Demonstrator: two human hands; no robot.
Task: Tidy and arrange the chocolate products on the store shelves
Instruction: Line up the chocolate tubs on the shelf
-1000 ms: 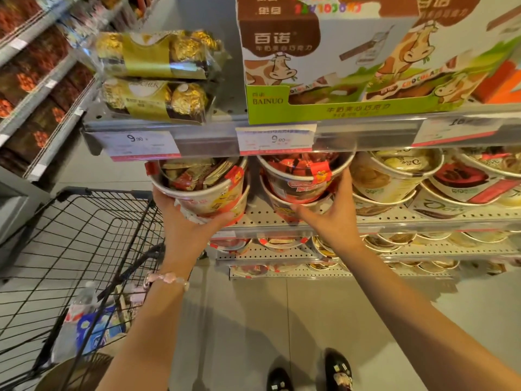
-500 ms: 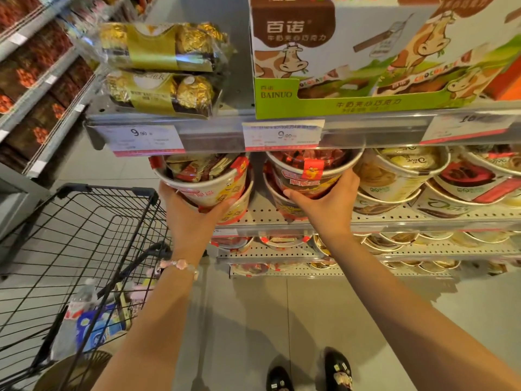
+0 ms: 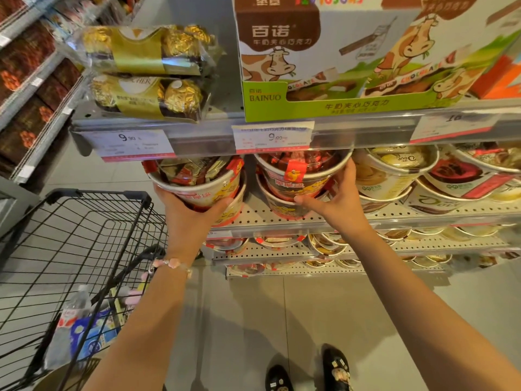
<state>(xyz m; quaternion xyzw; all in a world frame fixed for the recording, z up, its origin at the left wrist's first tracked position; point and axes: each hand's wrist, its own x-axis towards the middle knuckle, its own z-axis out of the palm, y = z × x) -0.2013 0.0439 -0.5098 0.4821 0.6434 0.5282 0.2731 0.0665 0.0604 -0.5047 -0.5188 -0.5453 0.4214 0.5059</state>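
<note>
Two stacks of red-and-white chocolate tubs stand at the left end of a perforated shelf [image 3: 282,218]. My left hand [image 3: 186,213] cups the upper tub of the left stack [image 3: 197,179] from below, thumb on its front. My right hand [image 3: 335,198] grips the upper tub of the right stack [image 3: 298,173], fingers up its right side and thumb under its front. Each held tub sits on a lower tub. Clear lids show wrapped chocolates inside.
Yellow and dark Dove tubs [image 3: 394,173] fill the shelf to the right. Above are gold-foil chocolate packs [image 3: 146,71] and a green Bainuo display box [image 3: 338,60]. A black wire cart [image 3: 70,249] stands at my left with packs inside. Lower shelves hold more tubs.
My right hand has closed further around the right tub, fingers now higher on its side. The left hand keeps its hold. The view has shifted slightly closer.
</note>
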